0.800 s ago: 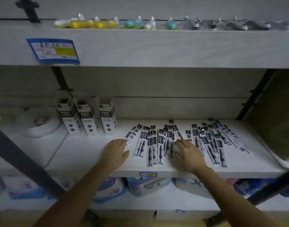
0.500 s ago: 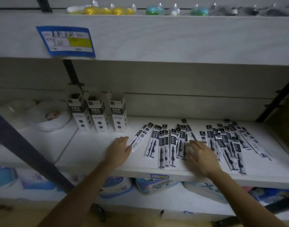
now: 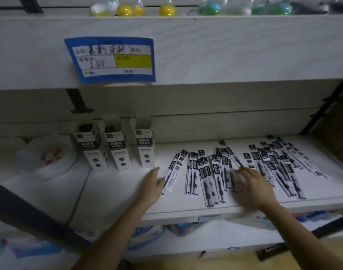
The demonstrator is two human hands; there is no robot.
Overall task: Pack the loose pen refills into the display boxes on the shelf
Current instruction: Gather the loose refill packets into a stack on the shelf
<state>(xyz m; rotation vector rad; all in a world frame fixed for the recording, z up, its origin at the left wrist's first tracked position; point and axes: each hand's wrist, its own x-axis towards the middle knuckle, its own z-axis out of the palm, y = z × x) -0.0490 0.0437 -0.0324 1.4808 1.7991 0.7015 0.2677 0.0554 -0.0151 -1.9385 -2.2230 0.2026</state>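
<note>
Both hands are lying flat and unclenched: the left hand (image 3: pixel 154 185) beside the sleeved pen refills (image 3: pixel 211 172), the right hand (image 3: pixel 253 185) pressing some. Slick overlapping sleeves are probably risking sliding off the shelf edge (image 3: pixel 186 216).

A white shelving unit (image 3: pixel 205 55) fills the view in dim, cool light. Its upper board carries a blue-framed price label (image 3: pixel 111 60) with a yellow patch, and small yellow and green wrapped items (image 3: pixel 166 9) line the top. Dark metal uprights (image 3: pixel 322 108) and a bracket (image 3: pixel 79 103) stand against the pale back panel. A stack of white plates (image 3: pixel 48 155) sits at the left. Below, blue-printed packages (image 3: pixel 147 236) fill the lower shelf above a yellowish floor (image 3: pixel 244 264).
</note>
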